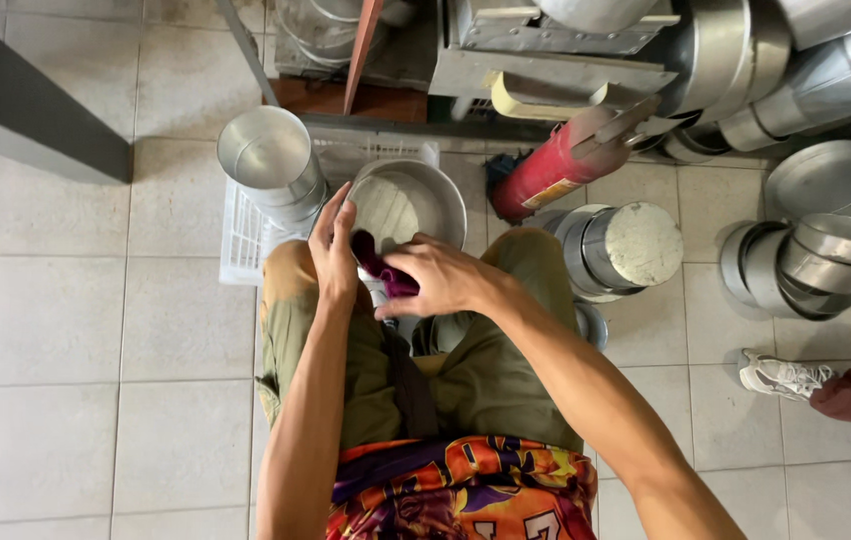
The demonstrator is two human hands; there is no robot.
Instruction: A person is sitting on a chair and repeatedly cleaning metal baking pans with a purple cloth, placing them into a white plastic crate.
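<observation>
I sit with a round metal pan tilted between my knees. My left hand grips its near rim on the left side. Pressed against the pan's lower edge is a dark magenta cloth, which my right hand clutches. The pan's inside looks dull and whitish. My olive trousers and a bright patterned shirt fill the lower frame.
A shiny metal cylinder stands on a white plastic crate to the left. A red fire extinguisher lies ahead on the right. Stacked metal pans and another tin sit at right. Another person's shoe is nearby.
</observation>
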